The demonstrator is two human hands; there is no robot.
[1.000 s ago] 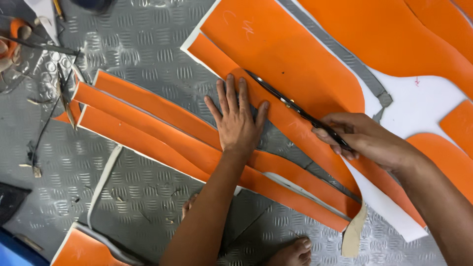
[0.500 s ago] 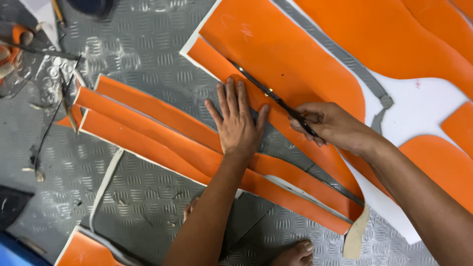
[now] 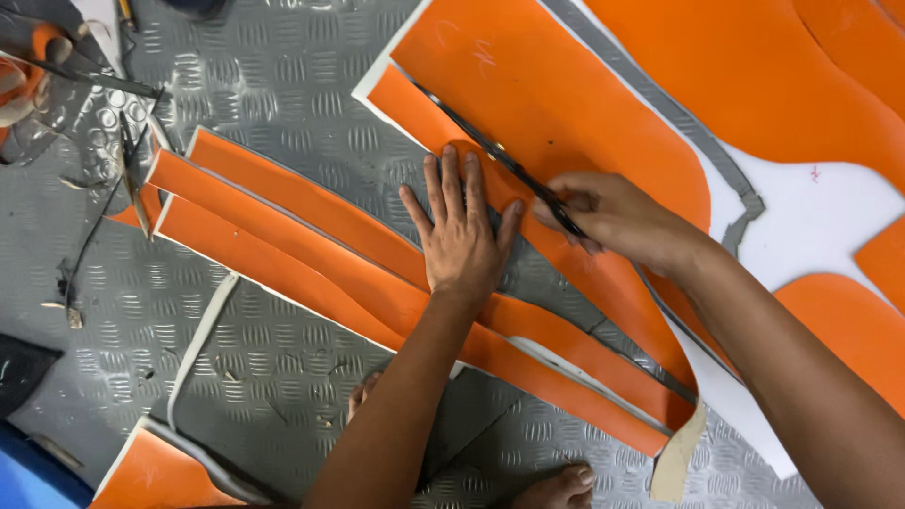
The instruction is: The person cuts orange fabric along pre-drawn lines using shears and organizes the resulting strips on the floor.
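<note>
My left hand [image 3: 462, 236] lies flat, fingers spread, pressing an orange strip [image 3: 528, 240] onto the grey checker-plate floor. My right hand [image 3: 613, 217] grips black scissors [image 3: 490, 151] whose blades point up-left along the edge of the large orange sheet [image 3: 556, 94], between that sheet and the strip. Two more cut orange strips [image 3: 311, 245] with white edges lie side by side to the left of my left hand.
White backing [image 3: 820, 217] and more orange pieces [image 3: 801, 66] fill the right side. A narrow white offcut [image 3: 198, 344] and an orange scrap [image 3: 160, 471] lie lower left. Tools and clutter [image 3: 57, 75] sit upper left. My bare feet [image 3: 561, 485] show at the bottom.
My right hand and the scissors have travelled up and to the left along the cut line. My left hand has stayed pressed on the strip.
</note>
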